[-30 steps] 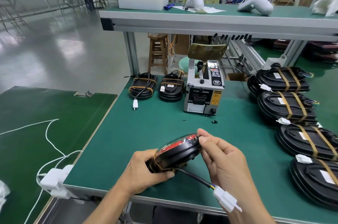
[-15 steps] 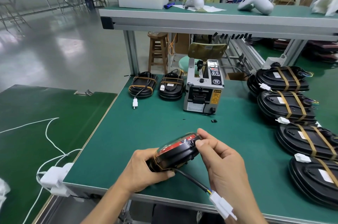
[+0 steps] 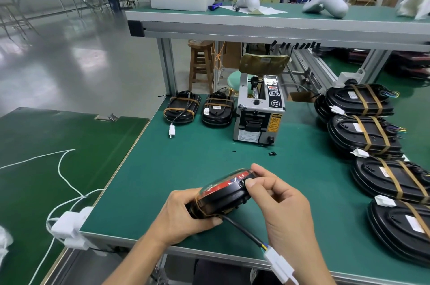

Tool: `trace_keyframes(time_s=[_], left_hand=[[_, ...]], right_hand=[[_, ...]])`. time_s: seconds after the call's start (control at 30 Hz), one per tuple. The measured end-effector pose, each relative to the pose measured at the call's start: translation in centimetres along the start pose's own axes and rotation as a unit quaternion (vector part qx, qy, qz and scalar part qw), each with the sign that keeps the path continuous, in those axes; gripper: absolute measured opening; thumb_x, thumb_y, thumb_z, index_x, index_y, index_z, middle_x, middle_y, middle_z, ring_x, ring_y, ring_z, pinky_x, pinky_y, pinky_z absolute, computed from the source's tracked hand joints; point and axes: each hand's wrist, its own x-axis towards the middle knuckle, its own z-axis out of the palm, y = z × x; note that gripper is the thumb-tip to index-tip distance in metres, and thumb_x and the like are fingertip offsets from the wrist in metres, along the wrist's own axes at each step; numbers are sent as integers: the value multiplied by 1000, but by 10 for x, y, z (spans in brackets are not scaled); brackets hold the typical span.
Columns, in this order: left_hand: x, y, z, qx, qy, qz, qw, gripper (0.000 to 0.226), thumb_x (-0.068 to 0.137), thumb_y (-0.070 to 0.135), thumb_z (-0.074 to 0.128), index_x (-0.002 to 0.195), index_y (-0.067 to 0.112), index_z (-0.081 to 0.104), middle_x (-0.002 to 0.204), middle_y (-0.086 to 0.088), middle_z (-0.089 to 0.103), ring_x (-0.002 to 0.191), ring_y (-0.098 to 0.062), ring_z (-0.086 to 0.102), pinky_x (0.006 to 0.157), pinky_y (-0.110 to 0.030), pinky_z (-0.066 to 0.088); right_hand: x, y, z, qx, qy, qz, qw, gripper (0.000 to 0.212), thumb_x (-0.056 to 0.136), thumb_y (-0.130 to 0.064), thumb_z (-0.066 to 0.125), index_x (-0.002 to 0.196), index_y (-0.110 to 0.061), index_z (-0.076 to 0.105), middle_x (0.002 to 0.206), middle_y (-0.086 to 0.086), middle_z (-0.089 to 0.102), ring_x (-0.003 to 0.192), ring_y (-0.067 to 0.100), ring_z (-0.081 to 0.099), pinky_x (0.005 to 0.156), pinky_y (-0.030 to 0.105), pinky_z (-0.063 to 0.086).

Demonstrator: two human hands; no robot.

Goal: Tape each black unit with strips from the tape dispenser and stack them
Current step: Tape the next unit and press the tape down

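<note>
Black unit point(image 3: 223, 196), at 6 o'clock on the table point(image 3: 162, 173), tilted on edge: left hand point(image 3: 183, 215) grips its taped end, right hand point(image 3: 279, 198) pinches the rim. Second strip judged pending; taped stacks point(image 3: 365, 119) at 3 o'clock, tape dispenser point(image 3: 258, 110) at 12

Your black unit point(image 3: 223, 196) with its red face and clear cover, tilted on edge near the front, brown tape round its left end, taped units point(image 3: 363, 101) stacked far right, grey tape dispenser point(image 3: 258, 112) standing mid-table
</note>
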Motion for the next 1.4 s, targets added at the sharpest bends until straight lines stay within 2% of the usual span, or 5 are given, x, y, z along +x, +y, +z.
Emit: trace_keyframes(time_s=[0.4, 0.73, 0.87, 1.0, 1.4], left_hand=[[0, 2, 0, 8, 6, 25, 1000, 28, 71, 40, 95, 87, 26, 75, 75, 3, 69, 69, -5, 57, 63, -33, 51], [1, 11, -1, -1, -15, 55, 998, 43, 77, 33, 96, 116, 33, 78, 99, 9, 78, 88, -7, 71, 79, -30, 57], [1, 12, -1, 1, -13, 66, 998, 47, 78, 37, 95, 121, 37, 76, 103, 10, 78, 91, -10, 72, 83, -31, 58], [1, 10, 0, 1, -10, 70, 997, 48, 78, 37, 96, 121, 34, 76, 105, 11, 79, 93, -10, 72, 85, -30, 57], [1, 10, 0, 1, -8, 65, 998, 43, 76, 36, 96, 115, 36, 78, 99, 9, 78, 86, -11, 71, 80, -34, 59]], right_hand=[[-4, 0, -1, 12, 1, -7, 1000, 25, 86, -2, 77, 63, -10, 74, 111, -10, 78, 96, 0, 74, 75, 4, 49], [-2, 5, -16, 48, -2, 34, 998, 25, 61, -43, 81, 71, -21, 77, 125, -5, 75, 123, 14, 67, 119, 47, 38], [-4, 6, -17, 28, -18, 27, 999, 14, 66, -33, 80, 68, -19, 75, 124, -6, 75, 118, 12, 69, 112, 35, 45], [-6, 5, -17, -4, -25, -3, 1000, 25, 87, -3, 74, 65, -15, 73, 117, -10, 77, 105, 0, 72, 81, 4, 49], [-11, 2, -8, -19, 10, -27, 999, 28, 86, 0, 76, 62, -14, 73, 119, -6, 75, 96, -2, 73, 78, 4, 48]])
